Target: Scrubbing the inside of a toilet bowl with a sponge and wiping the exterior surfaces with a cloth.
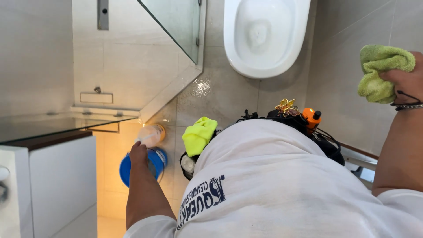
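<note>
My right hand (407,81) is raised at the right edge, gripping a bunched green cloth (380,70) against the tiled wall. My left hand (138,153) hangs low at my side and holds a spray bottle (151,134) with a clear body and orange collar, over a blue bucket (143,165) on the floor. A yellow cloth (199,134) and an orange-capped bottle (311,118) sit in a belt at my waist.
A white toilet bowl (263,35) is ahead at the top. A glass shower screen (176,26) and raised shower kerb (169,90) lie to the left. A white cabinet with a glass top (53,128) stands at the lower left. The floor tiles are wet near the kerb.
</note>
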